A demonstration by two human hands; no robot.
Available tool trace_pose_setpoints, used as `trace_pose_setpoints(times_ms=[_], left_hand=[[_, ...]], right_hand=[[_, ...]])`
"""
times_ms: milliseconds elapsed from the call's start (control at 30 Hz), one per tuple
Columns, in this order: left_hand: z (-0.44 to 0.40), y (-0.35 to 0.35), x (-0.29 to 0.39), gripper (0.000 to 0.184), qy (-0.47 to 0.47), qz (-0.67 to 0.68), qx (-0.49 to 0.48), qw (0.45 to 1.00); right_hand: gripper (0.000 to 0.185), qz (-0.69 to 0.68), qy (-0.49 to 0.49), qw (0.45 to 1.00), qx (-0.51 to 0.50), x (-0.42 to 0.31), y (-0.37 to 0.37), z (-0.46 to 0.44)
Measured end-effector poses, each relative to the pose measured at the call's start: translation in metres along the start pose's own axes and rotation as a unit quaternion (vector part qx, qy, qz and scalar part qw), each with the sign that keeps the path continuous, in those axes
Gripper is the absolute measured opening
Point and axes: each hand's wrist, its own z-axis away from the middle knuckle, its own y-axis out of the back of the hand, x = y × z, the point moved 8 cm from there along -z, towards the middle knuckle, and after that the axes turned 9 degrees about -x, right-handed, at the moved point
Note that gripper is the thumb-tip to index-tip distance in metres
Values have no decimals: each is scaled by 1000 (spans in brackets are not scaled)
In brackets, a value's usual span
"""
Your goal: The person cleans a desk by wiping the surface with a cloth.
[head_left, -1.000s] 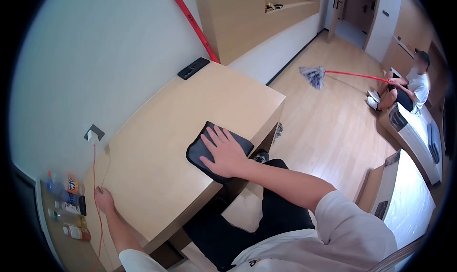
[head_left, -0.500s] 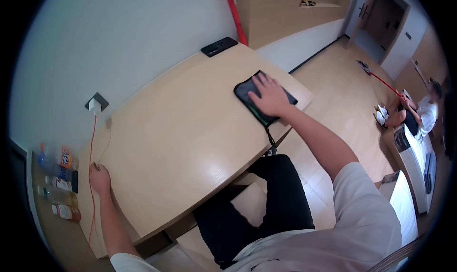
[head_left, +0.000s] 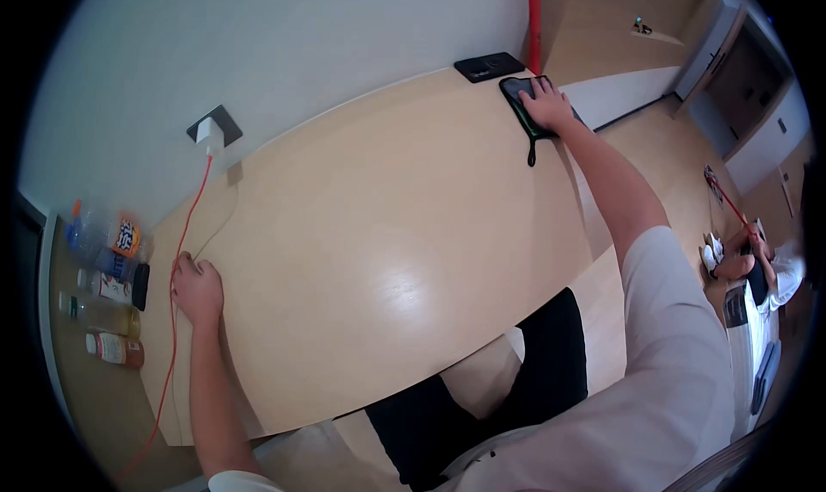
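Note:
My right hand [head_left: 548,106] lies flat with its fingers stretched out, pressing on a dark grey cloth [head_left: 520,92] with black edging. A small black loop [head_left: 531,154] hangs from the cloth's near corner. The cloth lies by the far right corner of the wooden table [head_left: 370,208], just in front of a black phone [head_left: 489,67]. At the table's left side, my left hand [head_left: 198,292] has its fingers curled at a red cable [head_left: 191,212], which bends where the fingertips meet it. The cable runs up to a white charger plug [head_left: 209,136] in the wall socket.
Several bottles, among them one with an orange label [head_left: 127,235], stand beyond the table's left edge. A red pole [head_left: 534,27] rises behind the far corner. At the right, a seated person [head_left: 766,268] holds a red-handled mop [head_left: 727,201].
My right hand has slid the cloth along the table to the far corner, close to the phone. My left hand stays at the cable, its thumb a little more apart. The view has shifted.

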Motion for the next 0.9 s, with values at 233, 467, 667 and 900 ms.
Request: trace_pose_setpoints(times_ms=[233, 467, 667, 900], left_hand=[[-1, -4, 1, 49, 11, -12, -2, 1000], [3, 0, 3, 50, 17, -20, -4, 1000], [1, 3, 4, 52, 20, -6, -13, 1000], [-3, 1, -3, 53, 12, 30, -3, 999]], right_hand=[[80, -2, 15, 1000, 7, -10, -3, -26], [82, 9, 125, 992, 7, -94, -11, 22], [74, -143, 389, 903, 115, -295, -16, 213], [81, -86, 560, 819, -94, -387, -36, 468]])
